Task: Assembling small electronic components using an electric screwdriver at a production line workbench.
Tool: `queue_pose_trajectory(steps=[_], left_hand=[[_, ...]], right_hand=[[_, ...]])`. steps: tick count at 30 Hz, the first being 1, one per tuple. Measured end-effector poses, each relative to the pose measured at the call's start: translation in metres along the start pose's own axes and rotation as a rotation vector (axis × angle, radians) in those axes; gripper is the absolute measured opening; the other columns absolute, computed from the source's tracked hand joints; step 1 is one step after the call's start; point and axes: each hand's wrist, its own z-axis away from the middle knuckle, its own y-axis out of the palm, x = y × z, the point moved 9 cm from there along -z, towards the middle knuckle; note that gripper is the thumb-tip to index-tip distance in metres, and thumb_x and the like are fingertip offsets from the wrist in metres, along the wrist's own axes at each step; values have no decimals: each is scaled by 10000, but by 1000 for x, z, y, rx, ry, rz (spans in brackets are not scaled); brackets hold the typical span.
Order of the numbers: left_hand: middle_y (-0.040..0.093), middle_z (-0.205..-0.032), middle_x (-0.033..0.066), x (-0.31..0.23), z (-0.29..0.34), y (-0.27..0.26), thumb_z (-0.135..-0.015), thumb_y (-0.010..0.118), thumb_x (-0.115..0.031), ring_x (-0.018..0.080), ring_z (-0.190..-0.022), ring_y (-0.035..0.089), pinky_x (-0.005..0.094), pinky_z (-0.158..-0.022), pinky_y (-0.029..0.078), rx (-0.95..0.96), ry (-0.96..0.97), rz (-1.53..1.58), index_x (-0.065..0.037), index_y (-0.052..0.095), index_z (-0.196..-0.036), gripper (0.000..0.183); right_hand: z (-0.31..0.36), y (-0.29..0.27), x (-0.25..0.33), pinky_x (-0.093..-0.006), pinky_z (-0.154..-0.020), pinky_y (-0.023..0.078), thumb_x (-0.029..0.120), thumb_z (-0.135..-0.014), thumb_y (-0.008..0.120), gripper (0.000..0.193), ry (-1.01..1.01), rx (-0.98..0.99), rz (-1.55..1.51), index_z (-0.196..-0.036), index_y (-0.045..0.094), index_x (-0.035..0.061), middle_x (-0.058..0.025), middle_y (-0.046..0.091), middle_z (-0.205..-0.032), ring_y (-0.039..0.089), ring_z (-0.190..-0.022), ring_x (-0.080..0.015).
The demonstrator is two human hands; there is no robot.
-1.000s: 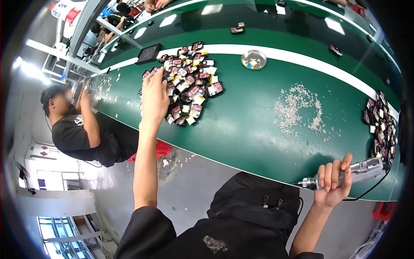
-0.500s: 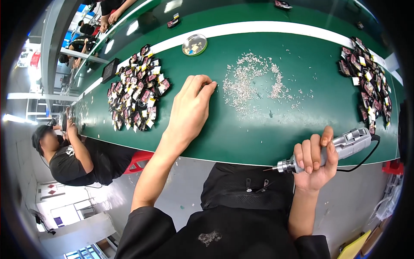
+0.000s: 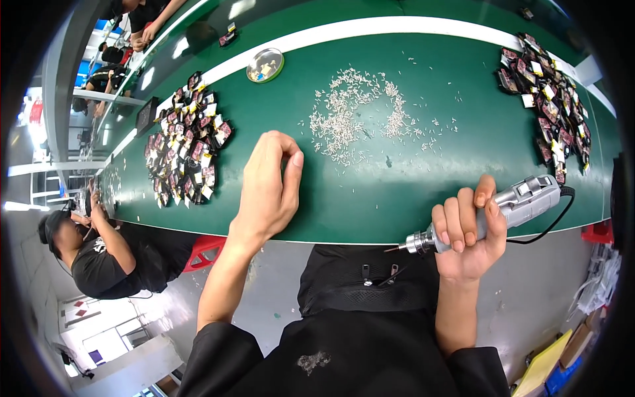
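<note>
My left hand (image 3: 268, 188) is over the green work table (image 3: 344, 212), left of a scattered heap of tiny silvery screws or pins (image 3: 337, 126). Its fingers are curled in against the thumb, and whatever they may hold is hidden. In my right hand (image 3: 468, 231), at the table's near edge, is a grey electric screwdriver (image 3: 529, 201). Its thin bit points left, apart from any part, and a black cord runs from its rear end. Farther left lies a pile of small black parts with pink and white faces (image 3: 188, 142).
A second pile of similar black parts (image 3: 552, 106) lies at the right. A round shallow dish (image 3: 266, 65) with small pieces stands at the back, by a white strip (image 3: 370, 26). A black box (image 3: 147, 116) sits beyond the left pile. A co-worker (image 3: 109, 255) sits at the left.
My left hand has drawn back toward the near edge, away from the tiny screws or pins, with its fingers curled in more. The view has shifted; my right hand keeps hold of the electric screwdriver.
</note>
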Motion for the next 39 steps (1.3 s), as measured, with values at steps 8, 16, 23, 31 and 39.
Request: queue_pose_trajectory(steps=[8,16,23,31,39], left_hand=[[618,-780,133,-40,44,19,-759,614,123,168,-683,579,265,-632,467,-129,-133,737,57,569,-848,119],[584,-840,151,-50,62,45,-842,581,50,144,-704,552,246,-651,460,-39,-350,1396,72,561,-858,34],[568,-807,138,-56,64,50,-912,517,-51,126,-673,523,241,-622,446,-41,-332,1465,68,561,-869,134],[541,-730,116,-56,67,52,-882,528,-36,152,-612,494,267,-527,425,-8,-334,1337,53,532,-813,112],[578,-706,148,-64,54,37,-844,551,20,186,-598,524,267,-559,426,-30,-14,700,80,547,-791,81]], right_hand=[[-12,53,15,-244,-497,356,169,-929,463,112,-98,187,-127,-905,451,60,23,381,-520,380,-421,-78],[-8,68,19,-231,-486,352,151,-868,537,108,-159,87,-179,-857,487,55,35,390,-502,383,-405,-72],[-9,70,7,-241,-489,354,164,-880,521,116,-116,106,-115,-863,485,55,36,393,-502,378,-406,-73],[-3,69,7,-239,-490,351,172,-894,501,122,-107,145,-68,-889,479,52,33,398,-512,381,-408,-79],[-9,63,5,-235,-486,345,179,-905,496,132,-117,182,93,-908,490,48,33,397,-516,378,-415,-70]])
